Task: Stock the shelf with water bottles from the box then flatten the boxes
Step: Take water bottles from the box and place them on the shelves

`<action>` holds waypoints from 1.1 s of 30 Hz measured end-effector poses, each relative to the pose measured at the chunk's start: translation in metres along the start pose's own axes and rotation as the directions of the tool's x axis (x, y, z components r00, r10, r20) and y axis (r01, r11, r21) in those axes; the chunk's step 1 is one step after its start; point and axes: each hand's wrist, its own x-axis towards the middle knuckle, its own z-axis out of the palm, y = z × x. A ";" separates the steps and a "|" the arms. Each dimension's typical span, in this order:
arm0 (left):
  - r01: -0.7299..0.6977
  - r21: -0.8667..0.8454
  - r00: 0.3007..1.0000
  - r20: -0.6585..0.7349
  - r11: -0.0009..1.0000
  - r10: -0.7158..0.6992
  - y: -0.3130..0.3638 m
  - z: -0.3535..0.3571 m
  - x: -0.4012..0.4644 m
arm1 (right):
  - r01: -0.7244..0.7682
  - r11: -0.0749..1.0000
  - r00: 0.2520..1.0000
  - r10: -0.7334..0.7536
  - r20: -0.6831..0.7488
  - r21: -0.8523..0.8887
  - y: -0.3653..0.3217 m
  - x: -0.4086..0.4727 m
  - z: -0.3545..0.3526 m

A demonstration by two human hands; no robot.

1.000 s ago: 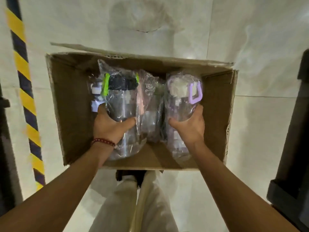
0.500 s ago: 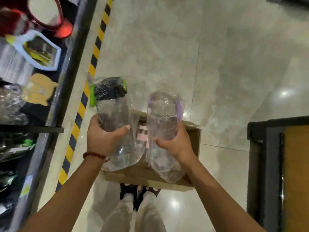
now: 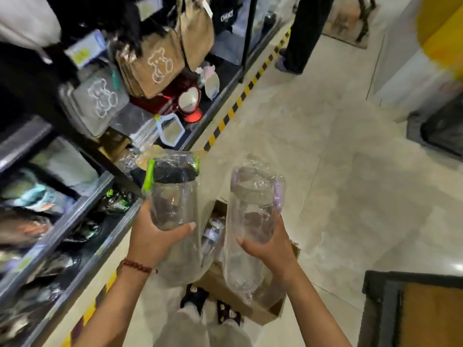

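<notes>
Above the cardboard box on the floor, I hold 2 plastic-wrapped water bottles upright, side by side but apart. My left hand wraps around the clear body of the green-handled bottle, thumb across its front; its dark lid points toward 12 o'clock. My right hand grips the purple-handled bottle from its 3 o'clock side, fingers curled behind it. More wrapped bottles show inside the box between my hands. At 9 o'clock runs the shelf, its goods blurred. Toward 11 o'clock hang tan bags with a white bear outline; a dark bag at 12 o'clock reads something like "CHANCE". Shelf labels are too blurred to read.
</notes>
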 end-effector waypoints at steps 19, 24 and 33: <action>-0.083 -0.352 0.710 -0.677 0.932 -0.193 -0.004 -0.133 -0.180 | 0.263 0.965 0.733 -0.199 0.650 -0.002 -0.083 -0.057 0.129; -0.116 -0.400 0.605 -0.754 0.909 -0.254 -0.018 -0.164 -0.201 | 0.265 0.964 0.665 -0.156 0.730 -0.035 -0.094 -0.068 0.181; -0.113 -0.461 0.535 -0.775 0.880 -0.337 -0.050 -0.248 -0.177 | 0.305 0.948 0.686 -0.154 0.711 -0.089 -0.118 -0.072 0.290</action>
